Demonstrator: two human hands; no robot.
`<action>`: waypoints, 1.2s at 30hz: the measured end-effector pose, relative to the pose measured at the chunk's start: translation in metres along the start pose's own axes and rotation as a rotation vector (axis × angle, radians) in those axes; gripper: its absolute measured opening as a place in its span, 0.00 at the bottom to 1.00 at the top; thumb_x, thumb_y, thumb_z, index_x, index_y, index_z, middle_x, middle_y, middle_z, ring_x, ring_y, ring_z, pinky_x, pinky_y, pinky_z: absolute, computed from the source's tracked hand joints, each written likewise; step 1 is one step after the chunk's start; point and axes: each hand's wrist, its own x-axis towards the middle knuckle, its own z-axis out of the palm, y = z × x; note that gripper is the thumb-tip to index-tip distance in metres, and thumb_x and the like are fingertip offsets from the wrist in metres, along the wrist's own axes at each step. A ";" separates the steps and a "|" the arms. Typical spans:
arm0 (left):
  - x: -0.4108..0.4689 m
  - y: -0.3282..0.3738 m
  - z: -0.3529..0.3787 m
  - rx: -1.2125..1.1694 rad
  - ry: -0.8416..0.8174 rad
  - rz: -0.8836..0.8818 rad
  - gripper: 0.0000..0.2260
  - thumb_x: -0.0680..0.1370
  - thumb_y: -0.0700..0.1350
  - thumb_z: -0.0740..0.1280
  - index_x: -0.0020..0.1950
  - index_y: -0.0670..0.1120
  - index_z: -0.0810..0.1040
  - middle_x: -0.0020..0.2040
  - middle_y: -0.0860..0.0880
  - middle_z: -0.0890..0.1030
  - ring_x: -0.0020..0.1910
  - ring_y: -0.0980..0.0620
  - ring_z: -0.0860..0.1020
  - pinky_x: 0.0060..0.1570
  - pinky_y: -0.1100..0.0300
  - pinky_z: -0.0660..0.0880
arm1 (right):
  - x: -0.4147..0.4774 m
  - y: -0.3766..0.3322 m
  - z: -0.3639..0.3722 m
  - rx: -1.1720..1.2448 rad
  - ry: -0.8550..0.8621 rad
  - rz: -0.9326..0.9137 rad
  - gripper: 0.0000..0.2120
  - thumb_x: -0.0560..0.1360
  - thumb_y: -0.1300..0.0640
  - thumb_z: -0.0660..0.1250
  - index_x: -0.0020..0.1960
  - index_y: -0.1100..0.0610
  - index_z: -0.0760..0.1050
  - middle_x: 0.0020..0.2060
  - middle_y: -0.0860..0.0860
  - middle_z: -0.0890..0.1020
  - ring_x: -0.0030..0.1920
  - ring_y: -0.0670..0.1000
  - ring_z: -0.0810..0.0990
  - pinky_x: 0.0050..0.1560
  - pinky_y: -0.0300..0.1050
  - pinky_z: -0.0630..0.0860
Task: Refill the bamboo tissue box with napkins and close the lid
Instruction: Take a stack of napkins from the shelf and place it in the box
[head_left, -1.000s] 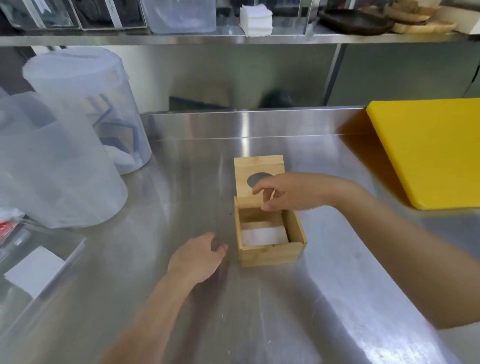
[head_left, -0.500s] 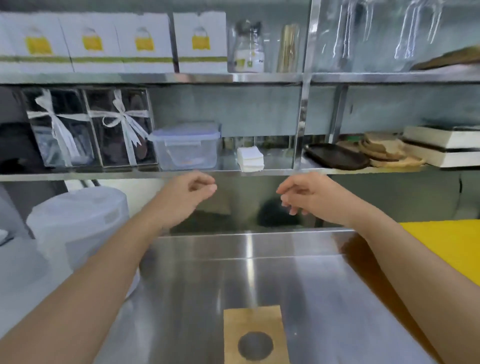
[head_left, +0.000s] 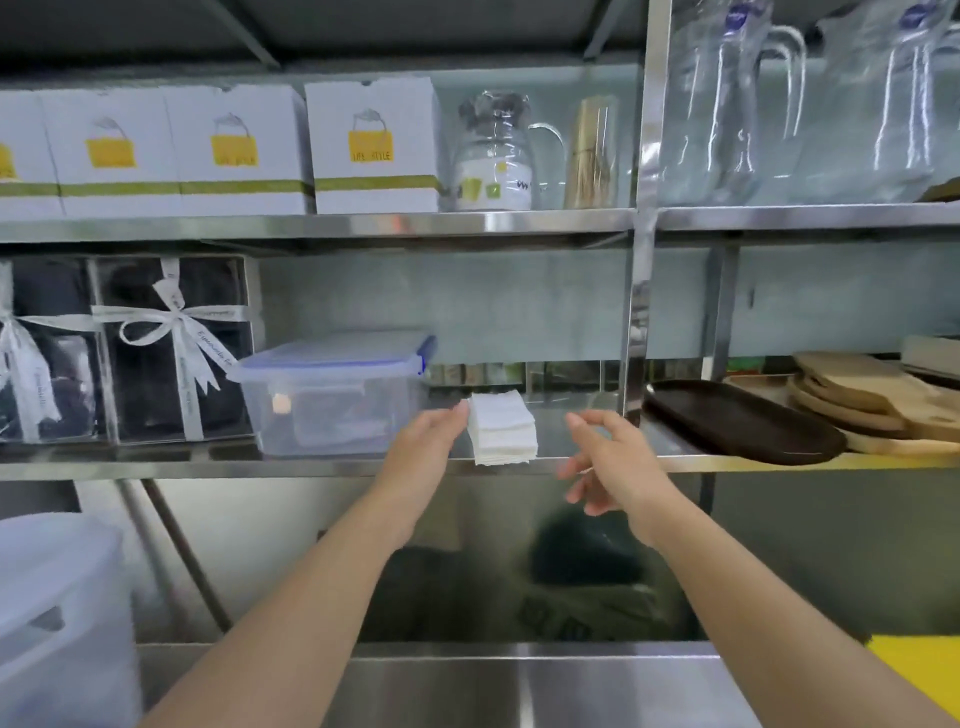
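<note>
both hands were raised toward the lower steel shelf, one on each side of a small white stack of napkins that sat at the shelf's near edge. left hand had its fingers loosely spread and its fingertips right at the stack's left side, either touching it or just short of it; i could not tell which. right hand hung a little to the right of the stack, clearly apart from it, fingers splayed wide and slightly curled, holding nothing.

just left of the napkins stood a clear plastic container with a blue-clipped lid, and further left two dark boxes tied with white ribbon. to the right, past the steel upright, lay a dark oval tray and a pile of wooden boards.

on the upper shelf stood a row of white boxes with yellow labels, a glass jug, and large clear pitchers on the right.

below, the near steel desk showed as a strip, with a yellow board corner at right and a translucent tub at left. the bamboo tissue box was out of view.
</note>
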 end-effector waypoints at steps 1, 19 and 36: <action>0.004 -0.005 0.006 -0.058 -0.051 -0.048 0.13 0.77 0.58 0.58 0.57 0.53 0.71 0.60 0.51 0.73 0.63 0.51 0.70 0.65 0.53 0.66 | 0.008 0.007 0.004 0.042 -0.018 0.043 0.24 0.77 0.43 0.58 0.71 0.49 0.61 0.43 0.59 0.83 0.29 0.52 0.78 0.24 0.40 0.72; 0.031 -0.041 0.042 -0.294 -0.111 -0.167 0.32 0.75 0.66 0.53 0.73 0.49 0.61 0.75 0.49 0.61 0.74 0.48 0.58 0.72 0.49 0.53 | 0.050 0.030 0.045 0.405 -0.224 0.295 0.28 0.73 0.36 0.61 0.64 0.53 0.67 0.58 0.61 0.75 0.51 0.61 0.79 0.40 0.55 0.82; 0.036 -0.064 0.033 -0.717 0.062 -0.459 0.31 0.74 0.65 0.58 0.66 0.42 0.67 0.64 0.41 0.74 0.61 0.41 0.73 0.64 0.40 0.66 | 0.057 0.031 0.045 0.441 0.064 0.332 0.15 0.72 0.54 0.65 0.58 0.55 0.71 0.47 0.55 0.77 0.42 0.55 0.78 0.40 0.49 0.74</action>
